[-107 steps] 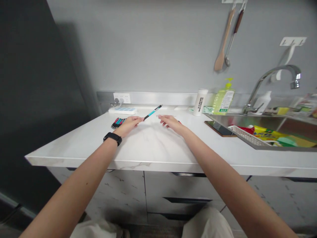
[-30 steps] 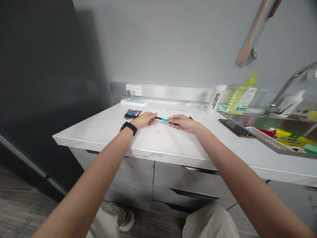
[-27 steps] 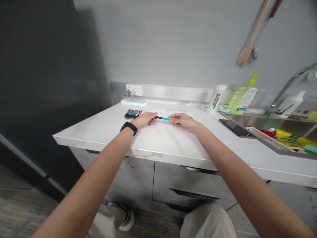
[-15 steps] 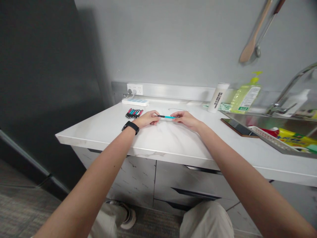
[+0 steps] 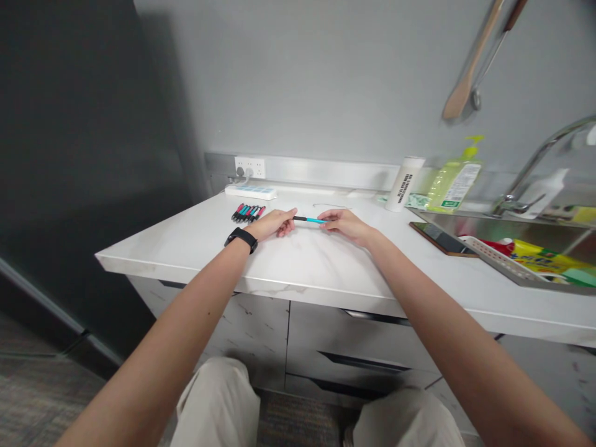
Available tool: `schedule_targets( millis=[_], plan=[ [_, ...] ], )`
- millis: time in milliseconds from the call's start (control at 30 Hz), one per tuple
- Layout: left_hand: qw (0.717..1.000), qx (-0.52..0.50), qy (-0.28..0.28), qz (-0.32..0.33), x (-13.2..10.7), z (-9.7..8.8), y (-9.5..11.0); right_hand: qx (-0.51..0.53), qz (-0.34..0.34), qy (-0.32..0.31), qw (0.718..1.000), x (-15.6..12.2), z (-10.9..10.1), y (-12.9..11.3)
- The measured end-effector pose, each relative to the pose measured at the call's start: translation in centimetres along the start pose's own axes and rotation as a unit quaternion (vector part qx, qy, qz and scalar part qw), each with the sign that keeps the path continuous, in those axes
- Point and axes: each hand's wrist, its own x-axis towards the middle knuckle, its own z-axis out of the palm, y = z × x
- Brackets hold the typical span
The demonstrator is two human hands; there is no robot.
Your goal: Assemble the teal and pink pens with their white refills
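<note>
A turquoise pen (image 5: 315, 220) with a black grip is held level between my two hands, just over the white countertop (image 5: 298, 264). My left hand (image 5: 274, 224), with a black band on its wrist, pinches the dark end. At the turquoise end, the fingers of my right hand (image 5: 343, 225) are closed around the pen. To the left of my left hand lies a row of several pens (image 5: 248, 213) in pink, turquoise and white with black grips, side by side on the counter.
Behind the pens sits a white power strip (image 5: 251, 192) below a wall socket (image 5: 250, 167). On the right stand a white tube (image 5: 405, 184) and a yellow-green pump bottle (image 5: 454, 185). A phone (image 5: 442, 239) lies beside the sink (image 5: 559, 239). A dark cabinet-like surface (image 5: 84, 155) rises at the left.
My left fingers have shifted a little on the dark end of the pen, with the thumb now raised along it. The view has shifted slightly, and my legs have moved below the counter.
</note>
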Motion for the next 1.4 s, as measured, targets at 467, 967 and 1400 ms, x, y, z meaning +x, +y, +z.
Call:
schedule_targets(
  millis=[467,967,1400],
  plan=[
    [1.000,-0.006,-0.005,0.003,-0.22,0.08,0.29,-0.008,-0.006,0.007,1.000,0.36,-0.30,0.43],
    [1.000,-0.002,-0.002,0.014,-0.43,0.21,0.70,-0.021,-0.016,0.013,1.000,0.31,-0.24,0.35],
    [0.999,-0.025,0.013,-0.017,-0.13,0.08,0.26,-0.005,-0.006,0.005,1.000,0.21,-0.18,0.20]
  ],
)
